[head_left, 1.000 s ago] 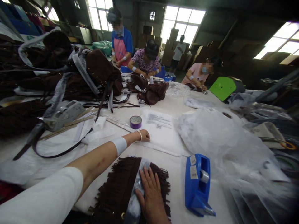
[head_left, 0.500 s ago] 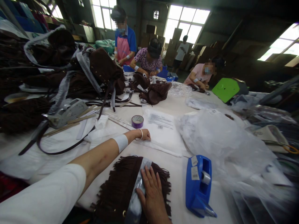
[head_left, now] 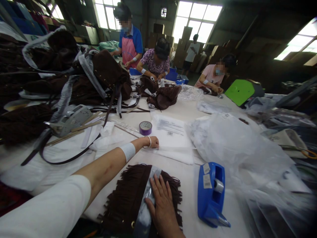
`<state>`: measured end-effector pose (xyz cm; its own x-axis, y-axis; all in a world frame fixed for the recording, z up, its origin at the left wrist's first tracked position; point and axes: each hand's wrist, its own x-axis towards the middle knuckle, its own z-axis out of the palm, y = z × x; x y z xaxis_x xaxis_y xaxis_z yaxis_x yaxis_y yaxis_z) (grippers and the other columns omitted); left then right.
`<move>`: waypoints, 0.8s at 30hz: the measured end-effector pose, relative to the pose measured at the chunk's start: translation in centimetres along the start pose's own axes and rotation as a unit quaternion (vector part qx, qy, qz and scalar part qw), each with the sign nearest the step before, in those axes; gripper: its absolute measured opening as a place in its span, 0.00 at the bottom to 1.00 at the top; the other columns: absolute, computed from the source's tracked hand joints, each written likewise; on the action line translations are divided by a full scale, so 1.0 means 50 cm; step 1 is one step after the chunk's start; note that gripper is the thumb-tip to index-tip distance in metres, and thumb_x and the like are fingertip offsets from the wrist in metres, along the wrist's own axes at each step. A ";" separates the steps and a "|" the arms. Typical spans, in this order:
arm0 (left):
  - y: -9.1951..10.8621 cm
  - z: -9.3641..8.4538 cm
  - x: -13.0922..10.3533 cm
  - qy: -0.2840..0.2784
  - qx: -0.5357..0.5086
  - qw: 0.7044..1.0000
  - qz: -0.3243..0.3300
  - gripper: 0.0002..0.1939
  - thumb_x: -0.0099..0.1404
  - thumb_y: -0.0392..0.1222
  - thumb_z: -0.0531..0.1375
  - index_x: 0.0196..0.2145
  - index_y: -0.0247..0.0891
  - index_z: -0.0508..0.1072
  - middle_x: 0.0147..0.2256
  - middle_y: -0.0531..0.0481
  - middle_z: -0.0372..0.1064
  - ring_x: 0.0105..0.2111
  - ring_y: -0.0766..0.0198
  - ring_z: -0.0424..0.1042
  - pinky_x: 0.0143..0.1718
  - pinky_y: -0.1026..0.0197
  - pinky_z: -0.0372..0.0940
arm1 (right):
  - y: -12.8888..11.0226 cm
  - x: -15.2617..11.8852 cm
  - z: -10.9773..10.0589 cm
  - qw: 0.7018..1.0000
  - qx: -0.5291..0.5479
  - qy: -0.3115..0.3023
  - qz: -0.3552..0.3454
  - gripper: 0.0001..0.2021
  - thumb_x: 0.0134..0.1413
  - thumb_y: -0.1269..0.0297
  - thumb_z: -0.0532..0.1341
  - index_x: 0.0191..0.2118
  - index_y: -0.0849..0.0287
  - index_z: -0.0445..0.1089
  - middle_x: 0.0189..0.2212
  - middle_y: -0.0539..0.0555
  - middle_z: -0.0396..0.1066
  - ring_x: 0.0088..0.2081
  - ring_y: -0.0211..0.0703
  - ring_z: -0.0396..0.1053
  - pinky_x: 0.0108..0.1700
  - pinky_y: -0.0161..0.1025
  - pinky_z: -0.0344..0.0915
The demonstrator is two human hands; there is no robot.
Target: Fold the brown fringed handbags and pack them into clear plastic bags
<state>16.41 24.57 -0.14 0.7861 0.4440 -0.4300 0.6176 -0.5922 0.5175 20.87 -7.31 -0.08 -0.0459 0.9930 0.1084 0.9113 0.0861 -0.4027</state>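
My left hand [head_left: 154,142] is stretched forward, its fingers closed at the near left edge of a printed clear plastic bag [head_left: 174,135] lying on the table. The bag's near edge looks slightly raised. My right hand [head_left: 165,205] rests flat, fingers apart, on a dark brown fringed handbag [head_left: 128,195] close to me. Beneath that palm, a shiny plastic-wrapped strap [head_left: 143,211] runs down the handbag. The handbag's lower end is cut off by the frame.
A blue tape dispenser [head_left: 210,195] stands at the right, near crumpled plastic bags [head_left: 232,148]. A purple tape roll [head_left: 145,128] sits beyond my left wrist. Grey dispenser [head_left: 71,119] and piled brown handbags [head_left: 104,69] occupy the left. Co-workers [head_left: 156,62] are across the table.
The near edge of the plastic bag at my left hand has lifted and shifted a little away. Both hands stay almost in place. A co-worker at the back has moved an arm outward.
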 end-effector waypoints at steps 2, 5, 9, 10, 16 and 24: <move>-0.001 -0.001 -0.001 -0.002 -0.004 1.000 0.004 0.11 0.66 0.44 0.58 0.38 0.31 0.71 0.35 0.50 0.70 0.33 0.65 0.71 0.36 0.59 0.69 | 0.001 0.000 0.001 1.000 0.000 0.002 0.001 0.31 0.61 0.54 0.52 0.66 0.46 0.41 0.65 0.47 0.43 0.66 0.50 0.44 0.63 0.57 0.51; -0.003 0.001 0.000 -0.002 -0.010 1.000 0.010 0.11 0.66 0.44 0.59 0.38 0.31 0.71 0.35 0.49 0.70 0.33 0.65 0.71 0.36 0.59 0.69 | 0.001 -0.001 0.002 1.000 0.000 -0.001 0.002 0.30 0.61 0.54 0.51 0.66 0.45 0.40 0.66 0.47 0.43 0.66 0.49 0.43 0.63 0.57 0.50; -0.004 0.013 0.006 0.001 -0.006 1.000 0.002 0.11 0.65 0.44 0.59 0.37 0.31 0.72 0.34 0.50 0.70 0.33 0.65 0.71 0.35 0.59 0.69 | 0.003 0.000 0.002 1.000 0.002 0.000 0.000 0.30 0.61 0.53 0.51 0.66 0.45 0.40 0.66 0.47 0.43 0.66 0.49 0.43 0.63 0.57 0.50; -0.004 0.017 0.008 0.004 -0.003 1.000 -0.001 0.11 0.65 0.44 0.59 0.36 0.31 0.72 0.34 0.50 0.70 0.32 0.65 0.71 0.35 0.59 0.69 | 0.003 0.000 0.002 1.000 0.002 0.002 0.000 0.30 0.61 0.53 0.51 0.66 0.45 0.40 0.65 0.47 0.43 0.66 0.49 0.43 0.63 0.57 0.50; 0.003 0.024 0.003 0.042 0.002 0.999 0.002 0.11 0.65 0.44 0.59 0.34 0.31 0.72 0.33 0.50 0.70 0.33 0.65 0.71 0.37 0.58 0.68 | -0.004 0.001 -0.004 1.000 0.022 -0.006 0.011 0.30 0.61 0.54 0.52 0.66 0.45 0.42 0.65 0.48 0.44 0.66 0.50 0.43 0.63 0.58 0.49; 0.039 0.017 -0.068 0.192 -0.055 0.979 0.040 0.08 0.62 0.39 0.59 0.34 0.33 0.77 0.37 0.47 0.74 0.38 0.63 0.72 0.40 0.65 0.64 | 0.017 0.061 -0.112 0.954 0.244 0.129 0.115 0.21 0.60 0.56 0.53 0.57 0.53 0.62 0.58 0.56 0.62 0.60 0.48 0.58 0.60 0.51 0.58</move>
<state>14.93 21.33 1.71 0.7708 0.6312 -0.0863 0.5360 -0.5694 0.6233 23.81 -4.66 4.97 0.2919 0.9430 0.1601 0.5836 -0.0430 -0.8109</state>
